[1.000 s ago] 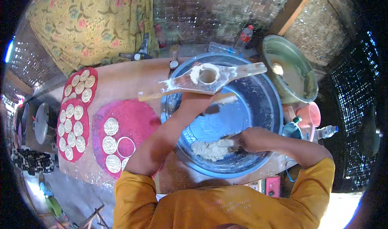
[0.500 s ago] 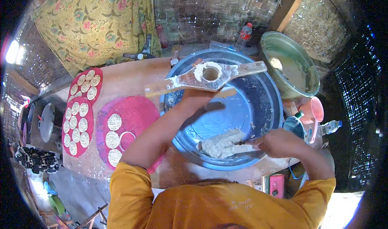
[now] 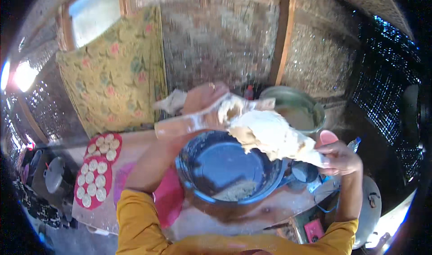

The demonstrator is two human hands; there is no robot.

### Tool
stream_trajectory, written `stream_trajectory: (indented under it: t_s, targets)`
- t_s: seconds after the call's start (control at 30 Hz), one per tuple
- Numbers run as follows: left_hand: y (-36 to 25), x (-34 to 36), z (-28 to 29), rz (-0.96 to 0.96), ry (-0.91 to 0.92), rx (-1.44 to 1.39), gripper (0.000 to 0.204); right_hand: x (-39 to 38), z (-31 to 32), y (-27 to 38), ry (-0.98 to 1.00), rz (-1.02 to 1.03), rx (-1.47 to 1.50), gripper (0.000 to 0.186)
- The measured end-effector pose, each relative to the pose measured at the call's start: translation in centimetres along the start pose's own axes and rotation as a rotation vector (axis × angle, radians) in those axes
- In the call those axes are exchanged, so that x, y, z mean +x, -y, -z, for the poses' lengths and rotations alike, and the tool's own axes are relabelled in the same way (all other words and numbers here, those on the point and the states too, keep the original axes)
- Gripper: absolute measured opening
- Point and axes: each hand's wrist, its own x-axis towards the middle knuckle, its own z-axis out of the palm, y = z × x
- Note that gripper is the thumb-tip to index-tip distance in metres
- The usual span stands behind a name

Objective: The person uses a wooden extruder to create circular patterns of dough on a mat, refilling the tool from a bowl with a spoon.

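Observation:
My left hand [image 3: 204, 96] grips a wooden hand press [image 3: 180, 126], a plank with a round hole in its middle, raised above the blue basin. In my right hand [image 3: 343, 158] is the handle of a spatula, its blade hidden under a big lump of pale, sticky dough [image 3: 272, 136]. The lump is up against the press, beside its floury hole. Below, the blue basin [image 3: 225, 163] has more dough [image 3: 240, 190] lying at its near side.
Round pink mats [image 3: 84, 204] with several pale dough discs [image 3: 90, 178] lie on the table's left. Another pink mat [image 3: 171, 205] is partly behind my left forearm. A green tub [image 3: 294, 95] stands back right, near a pink cup [image 3: 328, 137] and a dark blue dipper [image 3: 303, 172].
My right hand has lifted the spatula with a large lump of dough out of the basin to the press. The view has tilted up, showing more wall and a window.

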Motion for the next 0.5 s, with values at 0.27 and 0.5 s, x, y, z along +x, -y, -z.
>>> stream_trajectory:
  t_s: [0.27,0.5]
  targets:
    - [-2.3,-1.9,1.0,-0.089,-0.050,-0.030,0.043,5.3,0.3,-2.1,-0.203,0.021,-0.458,0.033]
    - [-4.7,-3.3,1.6,-0.014,0.073,-0.110,0.040,8.4,-8.4,0.3,-0.463,0.627,-2.018,0.039]
